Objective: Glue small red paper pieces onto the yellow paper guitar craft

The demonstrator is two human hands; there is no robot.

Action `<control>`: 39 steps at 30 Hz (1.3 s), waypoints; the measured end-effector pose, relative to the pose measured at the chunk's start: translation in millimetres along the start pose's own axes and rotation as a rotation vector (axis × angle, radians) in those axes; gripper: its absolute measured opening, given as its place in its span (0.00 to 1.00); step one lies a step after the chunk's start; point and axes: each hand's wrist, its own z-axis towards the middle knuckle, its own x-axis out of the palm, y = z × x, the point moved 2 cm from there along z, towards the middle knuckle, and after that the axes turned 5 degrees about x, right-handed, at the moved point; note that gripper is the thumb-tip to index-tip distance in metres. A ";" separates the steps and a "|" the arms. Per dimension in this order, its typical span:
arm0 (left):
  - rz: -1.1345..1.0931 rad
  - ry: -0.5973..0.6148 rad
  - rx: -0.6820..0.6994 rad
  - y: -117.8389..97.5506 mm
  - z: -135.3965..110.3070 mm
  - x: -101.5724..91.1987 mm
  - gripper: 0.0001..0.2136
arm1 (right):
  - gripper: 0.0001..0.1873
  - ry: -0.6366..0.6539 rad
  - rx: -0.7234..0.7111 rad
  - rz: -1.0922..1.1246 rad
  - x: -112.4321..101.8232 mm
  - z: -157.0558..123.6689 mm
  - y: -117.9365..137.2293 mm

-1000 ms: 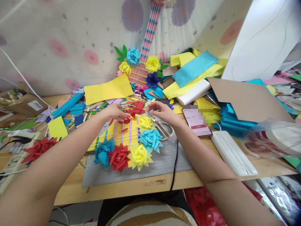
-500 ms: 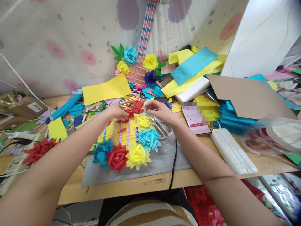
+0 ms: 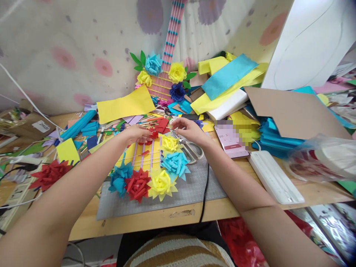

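Observation:
A yellow paper guitar body (image 3: 126, 157) with purple strips lies on the grey cutting mat (image 3: 191, 196). Paper flowers ring its near side: a blue one (image 3: 121, 179), a red one (image 3: 138, 185), a yellow one (image 3: 162, 183), a light blue one (image 3: 175, 164) and a smaller yellow one (image 3: 170, 143). Over its far edge, my left hand (image 3: 137, 134) has its fingers closed on a small piece of red paper (image 3: 154, 134), partly hidden by them. To the right, my right hand (image 3: 189, 130) is curved with thumb and fingers apart, nothing visible between them, just beyond the scissors (image 3: 191, 151).
A pink paper guitar (image 3: 171, 44) leans against the wall behind. Yellow paper (image 3: 125, 105), red paper (image 3: 162, 125) and scraps litter the back. Phone (image 3: 232, 142), white power strip (image 3: 276, 178) and cardboard (image 3: 297, 115) are right; a red flower (image 3: 50, 175) is left.
My left hand has shifted slightly right, its fingers staying at the red paper. My right hand keeps almost the same pose. The view has moved a little.

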 end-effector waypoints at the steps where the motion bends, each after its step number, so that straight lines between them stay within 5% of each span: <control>1: 0.020 0.002 -0.006 -0.2 -1.4 -0.1 0.17 | 0.15 -0.001 0.009 -0.003 0.1 0.1 0.1; 5: 0.045 0.022 0.007 0.2 -6.6 -0.5 0.14 | 0.16 -0.003 0.018 -0.003 1.0 0.2 0.6; 11: 0.199 -0.032 0.150 5.7 -11.7 0.8 0.41 | 0.15 0.002 0.003 -0.010 1.9 0.4 -0.1; 14: 0.252 -0.084 0.214 8.6 -13.9 3.9 0.47 | 0.15 -0.002 -0.006 -0.013 1.9 0.5 -0.3; 24: 0.515 -0.227 0.392 23.9 -3.3 12.3 0.41 | 0.16 0.001 -0.002 -0.026 2.8 0.6 -1.7; 39: 0.731 -0.310 0.414 20.6 -13.3 26.0 0.33 | 0.14 0.001 -0.016 -0.009 5.9 -2.4 4.1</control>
